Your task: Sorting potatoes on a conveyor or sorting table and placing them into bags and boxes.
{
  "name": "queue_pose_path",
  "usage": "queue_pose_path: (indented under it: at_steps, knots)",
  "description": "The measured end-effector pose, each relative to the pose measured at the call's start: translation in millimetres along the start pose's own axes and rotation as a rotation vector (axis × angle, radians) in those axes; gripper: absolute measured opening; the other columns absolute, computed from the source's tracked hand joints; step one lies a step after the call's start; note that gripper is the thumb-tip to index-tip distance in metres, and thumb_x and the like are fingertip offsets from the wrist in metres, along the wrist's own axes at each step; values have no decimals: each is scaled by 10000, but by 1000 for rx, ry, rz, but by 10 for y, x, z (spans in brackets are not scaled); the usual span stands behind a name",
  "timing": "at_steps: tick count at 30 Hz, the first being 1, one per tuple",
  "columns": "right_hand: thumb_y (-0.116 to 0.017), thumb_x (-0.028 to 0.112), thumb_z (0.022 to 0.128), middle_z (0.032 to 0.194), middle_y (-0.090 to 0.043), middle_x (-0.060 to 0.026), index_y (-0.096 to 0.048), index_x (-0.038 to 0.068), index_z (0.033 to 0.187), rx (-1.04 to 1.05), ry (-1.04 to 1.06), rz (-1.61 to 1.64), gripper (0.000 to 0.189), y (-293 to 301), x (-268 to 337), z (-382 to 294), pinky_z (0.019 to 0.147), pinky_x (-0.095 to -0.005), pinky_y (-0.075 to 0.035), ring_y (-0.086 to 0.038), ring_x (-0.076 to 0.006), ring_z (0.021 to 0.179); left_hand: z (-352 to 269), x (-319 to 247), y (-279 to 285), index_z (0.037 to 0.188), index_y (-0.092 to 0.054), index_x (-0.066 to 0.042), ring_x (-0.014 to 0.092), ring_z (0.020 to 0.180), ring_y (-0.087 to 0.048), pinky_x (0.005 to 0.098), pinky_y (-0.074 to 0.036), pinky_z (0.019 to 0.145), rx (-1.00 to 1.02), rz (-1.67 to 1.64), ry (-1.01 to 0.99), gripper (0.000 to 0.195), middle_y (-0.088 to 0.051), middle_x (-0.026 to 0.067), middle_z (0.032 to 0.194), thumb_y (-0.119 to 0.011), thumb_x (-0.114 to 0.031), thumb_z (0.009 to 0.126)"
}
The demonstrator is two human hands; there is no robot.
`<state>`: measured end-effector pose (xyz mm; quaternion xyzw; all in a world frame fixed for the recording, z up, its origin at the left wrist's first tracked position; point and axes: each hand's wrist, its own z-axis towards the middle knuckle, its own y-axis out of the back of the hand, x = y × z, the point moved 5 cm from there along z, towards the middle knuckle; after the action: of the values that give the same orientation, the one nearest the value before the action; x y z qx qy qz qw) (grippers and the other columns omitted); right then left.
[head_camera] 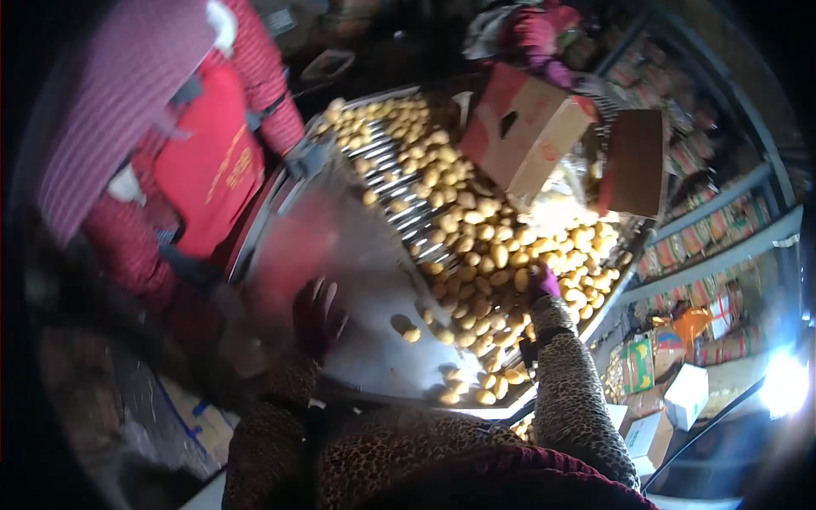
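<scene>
My left hand (319,315), in a dark glove, rests at or just over the left side of a smooth metal tray (357,299). Its fingers are spread and nothing shows in them. My right hand (544,282), in a purple glove, reaches into a heap of potatoes (488,248). Its fingertips are hidden, so whether it grips one cannot be told. The potatoes lie on a bed of metal rollers (389,172). One loose potato (412,333) sits on the tray between my hands, and several more lie by the near edge.
A cardboard box (542,140) is tilted over the far potatoes, beside another box (634,162). One co-worker (210,159) in a red apron stands at the left, another (542,38) at the back. A bright lamp (784,386) and filled racks (714,229) are on the right.
</scene>
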<state>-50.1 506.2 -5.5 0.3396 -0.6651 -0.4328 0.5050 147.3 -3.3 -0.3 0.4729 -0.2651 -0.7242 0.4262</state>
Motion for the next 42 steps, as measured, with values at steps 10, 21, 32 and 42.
queue_pose_path:
  at_steps: [10,21,32,42]
  knots:
    - [-570,327,903,1278,-537,-193,-461,105,1294,120,239,-59,463,-481,-796,740,967,-388,-458,-560,-342,1107,-854,293,822,1294,-519,-80,358,1202,-476,486,-359,1011,71,43,61,558,-507,165,1318,-664,-299,802]
    - [-624,362,800,1365,-445,-126,-382,93,1386,96,372,-251,689,-506,-774,623,1101,-396,-282,-380,-355,1280,-1103,440,718,1314,-505,-77,380,1216,-465,493,-344,1025,224,-9,88,623,-486,193,1335,-654,-356,778]
    - [-673,430,788,1405,-390,-220,-268,151,1469,-455,127,-625,840,-169,455,-1011,1011,-507,-383,-389,-439,1268,-842,-86,-434,1348,-478,-141,396,1293,-370,539,-303,1038,325,-150,-305,827,-386,211,1407,-673,-572,669]
    - [-570,596,816,1484,-318,-130,-359,220,1437,369,707,-140,756,-1266,1732,-2862,1096,-511,-251,-295,-373,1349,-322,-393,-356,1308,-502,-111,345,1211,-435,479,-351,1014,400,-407,-336,663,-434,144,1373,-685,-417,750]
